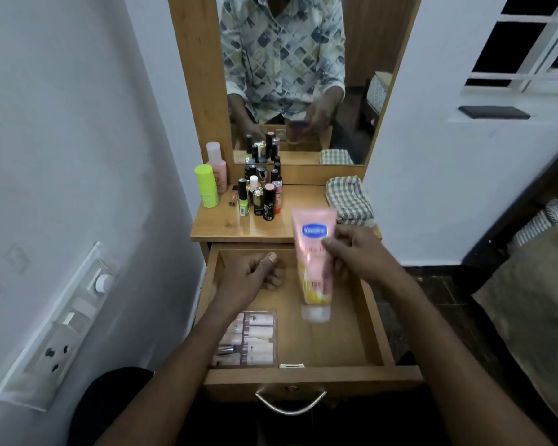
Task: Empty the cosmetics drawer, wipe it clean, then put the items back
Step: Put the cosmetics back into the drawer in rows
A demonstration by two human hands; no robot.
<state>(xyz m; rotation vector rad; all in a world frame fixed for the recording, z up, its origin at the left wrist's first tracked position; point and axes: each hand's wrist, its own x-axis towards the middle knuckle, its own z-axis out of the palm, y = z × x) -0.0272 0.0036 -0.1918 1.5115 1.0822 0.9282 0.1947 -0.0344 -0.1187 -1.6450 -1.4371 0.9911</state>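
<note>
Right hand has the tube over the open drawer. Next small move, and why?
Probably lift the pink tube in the right hand onto the bare tabletop beside the bottles. The clear pack lies in the drawer, and the checked cloth sits folded, so emptying looks unfinished.

Center frame: right hand grips pink tube, cap down, above open drawer. Left hand curled at drawer's far left. Clear pack lies lower left inside. Above, on dresser top: bottle cluster, checked cloth.
</note>
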